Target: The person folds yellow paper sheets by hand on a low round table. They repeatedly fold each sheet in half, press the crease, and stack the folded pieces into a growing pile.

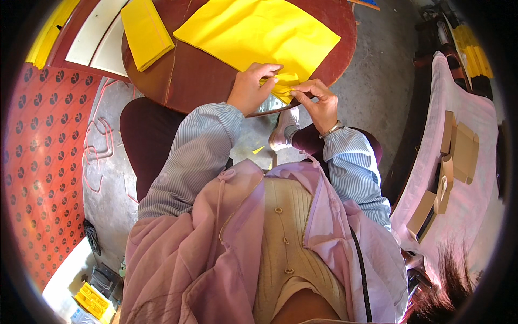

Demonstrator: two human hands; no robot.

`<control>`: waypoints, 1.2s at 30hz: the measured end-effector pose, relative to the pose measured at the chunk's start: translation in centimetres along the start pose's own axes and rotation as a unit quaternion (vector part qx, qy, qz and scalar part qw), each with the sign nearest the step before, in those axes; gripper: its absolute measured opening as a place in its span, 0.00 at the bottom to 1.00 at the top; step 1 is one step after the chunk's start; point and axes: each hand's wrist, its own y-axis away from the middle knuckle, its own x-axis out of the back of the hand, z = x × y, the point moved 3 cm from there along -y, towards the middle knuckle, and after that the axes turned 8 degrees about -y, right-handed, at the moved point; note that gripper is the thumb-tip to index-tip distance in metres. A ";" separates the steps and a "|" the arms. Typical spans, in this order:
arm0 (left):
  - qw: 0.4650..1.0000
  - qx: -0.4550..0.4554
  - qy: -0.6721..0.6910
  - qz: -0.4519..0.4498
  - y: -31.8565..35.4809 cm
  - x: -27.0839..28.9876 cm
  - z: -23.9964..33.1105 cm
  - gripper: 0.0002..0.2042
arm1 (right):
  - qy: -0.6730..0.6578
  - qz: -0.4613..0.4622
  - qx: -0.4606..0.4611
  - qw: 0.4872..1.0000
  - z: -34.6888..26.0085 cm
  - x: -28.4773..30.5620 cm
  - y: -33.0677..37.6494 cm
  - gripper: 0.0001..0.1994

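A dark red round desk [199,81] stands on a grey concrete floor [372,65], and a thin seam crosses its top. On it, directly before the person, lies a bright yellow sheet [259,35], apparently of fabric. Its long axis runs from the upper left to the lower right, and one corner points toward the person, at the near edge of the desk. This corner is gathered into small folds between the two hands. The right hand [319,105] pinches the folds with thumb and forefinger. The left hand [249,86] has its thumb and forefinger against them; whether it grips firmly I cannot tell, because the fingertips are partly hidden.

At the left lies a folded yellow stack [147,35], its long axis leading mostly away from the person. Between it and the sheet there is bare desk, wider toward the near side; at the right of the sheet only a narrow strip remains before the rounded edge.

As for print, the red-orange sheeting [48,140] at far left carries rows of dark round emblems with small lettering, too small to read. At right, cardboard boxes [465,154] rest on a pink-white cloth [445,113].
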 end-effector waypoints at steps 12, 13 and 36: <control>1.000 0.009 0.006 0.003 0.2 0.0 0.3 0.19 | -0.010 0.023 -0.027 0.999 -0.1 -0.4 -0.1 0.09; 1.000 0.012 -0.002 0.011 0.1 -0.2 0.2 0.18 | -0.002 0.028 -0.021 0.999 -0.3 -0.4 0.0 0.10; 0.999 -0.010 0.011 -0.038 0.2 0.8 0.2 0.21 | -0.031 0.020 -0.035 0.999 0.1 -0.3 0.1 0.06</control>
